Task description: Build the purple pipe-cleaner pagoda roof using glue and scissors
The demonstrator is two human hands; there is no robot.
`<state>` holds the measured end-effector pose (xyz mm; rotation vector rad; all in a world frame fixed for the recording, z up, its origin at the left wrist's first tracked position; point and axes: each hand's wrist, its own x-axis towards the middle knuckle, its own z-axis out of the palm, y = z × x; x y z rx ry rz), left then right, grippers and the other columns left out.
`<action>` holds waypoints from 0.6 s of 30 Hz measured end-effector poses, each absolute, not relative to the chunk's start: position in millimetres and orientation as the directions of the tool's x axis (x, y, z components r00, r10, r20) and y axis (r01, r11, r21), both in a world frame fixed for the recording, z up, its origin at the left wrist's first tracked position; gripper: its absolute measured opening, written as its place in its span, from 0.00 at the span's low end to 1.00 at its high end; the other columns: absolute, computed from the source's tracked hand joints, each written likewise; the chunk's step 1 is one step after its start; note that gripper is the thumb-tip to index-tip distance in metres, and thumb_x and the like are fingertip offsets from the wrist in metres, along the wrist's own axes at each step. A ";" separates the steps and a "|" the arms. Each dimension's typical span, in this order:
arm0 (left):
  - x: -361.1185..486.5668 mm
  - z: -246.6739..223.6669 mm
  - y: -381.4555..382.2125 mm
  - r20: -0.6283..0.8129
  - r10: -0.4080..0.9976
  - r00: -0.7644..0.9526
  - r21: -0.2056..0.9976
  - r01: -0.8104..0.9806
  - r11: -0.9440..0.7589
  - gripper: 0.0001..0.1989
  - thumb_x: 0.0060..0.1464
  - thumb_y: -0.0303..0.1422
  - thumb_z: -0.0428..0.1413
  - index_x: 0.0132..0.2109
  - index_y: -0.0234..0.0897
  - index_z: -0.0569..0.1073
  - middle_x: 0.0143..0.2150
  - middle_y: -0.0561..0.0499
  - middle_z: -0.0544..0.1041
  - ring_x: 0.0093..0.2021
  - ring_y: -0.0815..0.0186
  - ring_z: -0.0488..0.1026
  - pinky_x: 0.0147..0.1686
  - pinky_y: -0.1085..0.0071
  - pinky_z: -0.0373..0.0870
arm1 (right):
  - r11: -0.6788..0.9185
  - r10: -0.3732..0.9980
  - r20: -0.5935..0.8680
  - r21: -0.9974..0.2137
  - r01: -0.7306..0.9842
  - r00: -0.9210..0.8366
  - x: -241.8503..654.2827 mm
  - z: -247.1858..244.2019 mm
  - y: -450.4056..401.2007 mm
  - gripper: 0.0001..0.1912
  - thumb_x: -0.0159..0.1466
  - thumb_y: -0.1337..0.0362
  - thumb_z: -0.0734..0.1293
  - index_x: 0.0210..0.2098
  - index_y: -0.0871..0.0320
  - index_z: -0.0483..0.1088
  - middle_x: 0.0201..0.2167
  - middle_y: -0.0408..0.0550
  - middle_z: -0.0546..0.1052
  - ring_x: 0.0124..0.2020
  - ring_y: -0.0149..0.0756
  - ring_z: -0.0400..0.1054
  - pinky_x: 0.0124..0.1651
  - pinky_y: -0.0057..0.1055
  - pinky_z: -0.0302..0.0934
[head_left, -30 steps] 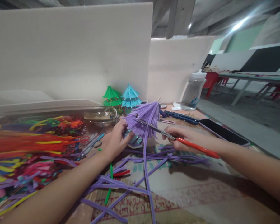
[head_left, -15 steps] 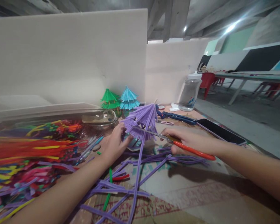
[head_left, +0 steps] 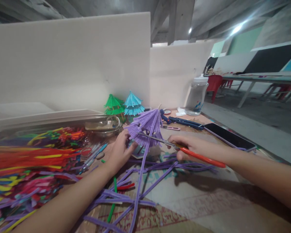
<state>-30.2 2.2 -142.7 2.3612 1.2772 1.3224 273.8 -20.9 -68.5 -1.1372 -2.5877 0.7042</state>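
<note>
- A purple two-tiered cone-shaped tree of fuzzy strips (head_left: 150,121) is standing out above the middle of the brown printed work surface (head_left: 208,207), between the two hands.
- Its pale stick tip is pointing up and slightly right; its long axis is leaning rightward from upright, with the flared lower tier facing down and a little left.
- The left hand (head_left: 118,150) is clamping the tree's lower left edge, thumb nearer the viewer, some fingertips being hidden.
- The right hand (head_left: 190,147) is closing around the metal scissors with red-orange handles (head_left: 201,157).
- The scissors' long axis is slanting from lower right to upper left, the blades pointing left across the lower tier; their exact contact is not showing clearly.
- A long, thin purple fuzzy strip (head_left: 140,181) is trailing from the lower tier towards the bottom edge, slanting left.
- Loose purple fuzzy strips (head_left: 160,166) are lying crisscrossed below.
- Behind, a green tiered tree (head_left: 113,105) and a light-blue tiered tree (head_left: 133,105) are standing upright side by side.
</note>
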 end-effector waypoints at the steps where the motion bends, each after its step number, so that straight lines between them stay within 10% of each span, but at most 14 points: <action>1: -29.7 -142.7 2.5 0.622 0.745 0.241 0.505 0.604 -0.616 0.19 0.64 0.41 0.50 0.57 0.35 0.67 0.55 0.40 0.71 0.58 0.55 0.67 0.60 0.58 0.62 | 0.574 0.742 0.017 -0.533 0.622 -0.670 273.9 -70.0 -20.1 0.22 0.64 0.42 0.62 0.41 0.55 0.68 0.35 0.46 0.73 0.35 0.38 0.64 0.34 0.30 0.56; 11: -28.5 -146.9 9.1 0.541 0.830 0.136 0.571 0.665 -0.481 0.19 0.64 0.44 0.48 0.53 0.35 0.68 0.55 0.39 0.72 0.58 0.55 0.68 0.59 0.58 0.63 | 0.529 0.771 0.001 -0.558 0.639 -0.637 268.0 -69.9 -16.6 0.14 0.59 0.57 0.69 0.44 0.54 0.71 0.37 0.45 0.78 0.37 0.39 0.69 0.37 0.31 0.59; 18: -29.1 -142.9 8.6 0.415 0.909 0.044 0.563 0.772 -0.295 0.18 0.58 0.46 0.55 0.47 0.36 0.72 0.45 0.43 0.79 0.47 0.53 0.76 0.48 0.61 0.70 | 0.686 0.694 -0.012 -0.294 0.666 -0.720 293.6 -80.4 11.2 0.19 0.57 0.59 0.72 0.49 0.48 0.74 0.38 0.45 0.79 0.40 0.43 0.71 0.35 0.31 0.59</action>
